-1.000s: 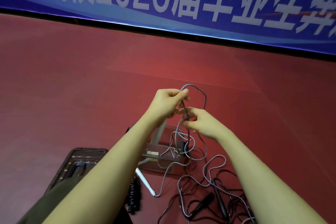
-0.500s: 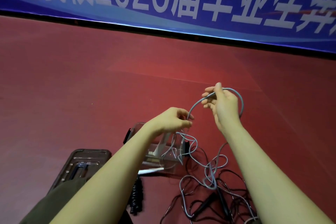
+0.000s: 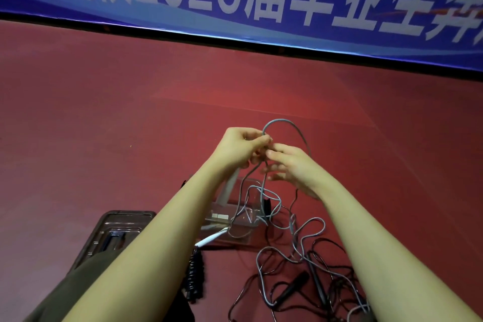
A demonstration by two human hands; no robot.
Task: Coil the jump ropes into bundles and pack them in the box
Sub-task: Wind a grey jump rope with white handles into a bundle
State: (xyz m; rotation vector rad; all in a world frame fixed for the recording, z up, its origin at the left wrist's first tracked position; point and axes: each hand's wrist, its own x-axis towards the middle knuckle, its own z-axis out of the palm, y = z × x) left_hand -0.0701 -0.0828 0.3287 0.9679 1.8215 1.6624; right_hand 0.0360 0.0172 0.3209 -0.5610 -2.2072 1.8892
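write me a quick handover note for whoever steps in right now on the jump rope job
Left hand: pinches the grey jump rope at the base of a raised loop.
Right hand: fingers mostly straight beside that pinch, against the rope; a firm grip is not visible.
Most of the grey rope trails uncoiled on the red floor, its white handle beside the clear box.
Black ropes lie tangled on the floor nearby.
Done: one loop started.
Left: finish the coil, bundle the black ropes, pack everything.

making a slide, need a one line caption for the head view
Left hand pinches a loop of grey jump rope beside the right hand, above a clear box.
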